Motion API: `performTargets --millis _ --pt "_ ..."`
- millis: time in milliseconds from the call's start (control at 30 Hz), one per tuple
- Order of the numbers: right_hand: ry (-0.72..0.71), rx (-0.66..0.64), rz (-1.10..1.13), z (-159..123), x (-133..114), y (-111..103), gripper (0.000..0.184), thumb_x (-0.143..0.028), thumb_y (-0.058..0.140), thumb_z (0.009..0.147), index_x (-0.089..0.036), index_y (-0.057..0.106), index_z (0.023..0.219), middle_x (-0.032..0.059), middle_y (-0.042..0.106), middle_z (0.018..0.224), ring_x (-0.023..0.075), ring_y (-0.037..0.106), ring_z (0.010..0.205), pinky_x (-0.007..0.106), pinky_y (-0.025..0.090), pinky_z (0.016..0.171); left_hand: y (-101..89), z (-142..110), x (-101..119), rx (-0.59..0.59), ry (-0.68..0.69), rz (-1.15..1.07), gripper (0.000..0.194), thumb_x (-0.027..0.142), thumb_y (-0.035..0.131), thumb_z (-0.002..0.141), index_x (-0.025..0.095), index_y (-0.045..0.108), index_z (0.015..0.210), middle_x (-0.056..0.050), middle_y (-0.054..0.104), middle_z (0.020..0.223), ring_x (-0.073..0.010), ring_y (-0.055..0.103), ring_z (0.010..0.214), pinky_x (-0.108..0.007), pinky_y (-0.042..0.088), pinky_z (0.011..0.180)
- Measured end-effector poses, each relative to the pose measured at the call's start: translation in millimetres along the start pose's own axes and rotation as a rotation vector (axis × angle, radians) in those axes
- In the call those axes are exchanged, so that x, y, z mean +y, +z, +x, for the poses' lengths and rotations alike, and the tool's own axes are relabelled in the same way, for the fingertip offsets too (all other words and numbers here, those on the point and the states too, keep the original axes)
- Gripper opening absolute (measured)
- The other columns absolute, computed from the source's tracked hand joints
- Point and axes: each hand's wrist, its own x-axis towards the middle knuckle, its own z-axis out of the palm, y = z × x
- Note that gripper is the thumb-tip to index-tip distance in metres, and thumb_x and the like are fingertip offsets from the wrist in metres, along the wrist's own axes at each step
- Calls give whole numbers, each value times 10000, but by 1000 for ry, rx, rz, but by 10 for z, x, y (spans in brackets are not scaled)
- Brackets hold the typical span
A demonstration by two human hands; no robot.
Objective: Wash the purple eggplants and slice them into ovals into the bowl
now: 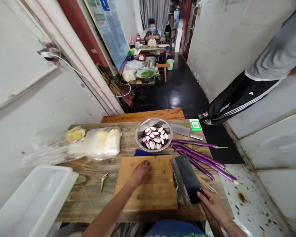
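My left hand [139, 173] rests on a bare wooden cutting board [155, 191], fingers curled downward with nothing seen in them. My right hand [213, 205] grips the handle of a dark cleaver [188, 177], whose blade lies flat at the board's right edge. Just beyond the board stands a metal bowl [140, 131] filled with purple-skinned eggplant slices [155, 138]. Several long purple eggplants [202, 158] lie on the table to the right of the board.
A second cleaver [185, 131] and a green QR card [195, 125] lie beyond the eggplants. Plastic bags of pale food [101, 143] sit at left, a white tub [32, 200] at front left. A person [256, 79] stands at right; another sits far back.
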Motion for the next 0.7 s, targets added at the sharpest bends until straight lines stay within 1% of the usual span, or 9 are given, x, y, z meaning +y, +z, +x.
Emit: performTargets --millis 100,200,267,333,433,500,567,600,700 --pt "37 58 58 -64 87 -12 397 -598 525 711 -205 467 713 -65 487 368 103 425 334 213 311 389 8 -123 -68 38 47 -1 476 74 404 783 191 499 1234 -88 515 1276 -204 418 1217 -382 371 1004" --pt "56 123 87 -147 190 -66 414 -614 540 688 -204 485 709 -63 490 362 101 412 318 215 315 376 -147 -121 -17 109 98 38 356 140 398 832 167 563 1147 -110 594 1148 -214 507 1106 -382 437 934" --pt "45 167 107 -221 261 -131 417 -613 547 689 -199 506 714 -56 501 370 102 419 321 216 319 377 -389 -6 62 208 147 52 331 194 413 850 159 558 1145 -123 590 1137 -224 514 1085 -383 451 910" --pt "33 207 145 -307 317 -218 417 -612 551 694 -196 518 707 -49 504 374 106 425 326 220 324 382 -714 193 129 340 166 42 331 236 415 862 183 536 1166 -124 565 1164 -228 498 1103 -396 437 919" --pt "15 260 211 -447 358 -370 376 -583 560 712 -210 528 682 -38 506 388 120 438 342 238 335 397 -1196 586 198 472 36 52 330 297 427 866 208 527 1168 -121 578 1096 -239 511 1062 -398 435 891" --pt "18 299 239 -544 364 -471 340 -563 554 728 -229 538 669 -28 509 399 137 447 352 256 343 405 -1386 860 295 570 -112 101 379 346 454 850 175 513 1184 -165 525 1178 -296 465 1114 -455 393 912" --pt "31 343 254 -638 366 -561 318 -546 552 737 -237 543 664 -23 514 408 143 453 361 261 347 408 -1411 1115 503 628 -178 105 433 360 467 841 149 477 1220 -195 449 1271 -331 408 1168 -496 339 942" --pt "35 367 261 -681 368 -600 314 -539 555 737 -234 540 660 -25 514 406 139 449 362 255 344 406 -1363 1233 654 601 -131 86 423 347 461 847 154 471 1224 -190 443 1280 -322 404 1174 -488 328 950" --pt "37 501 245 -795 382 -693 330 -529 578 718 -213 528 640 -31 513 393 120 436 353 229 331 390 -1057 1549 1212 295 261 29 304 273 427 871 212 519 1154 -114 551 1149 -238 459 1118 -410 329 958"
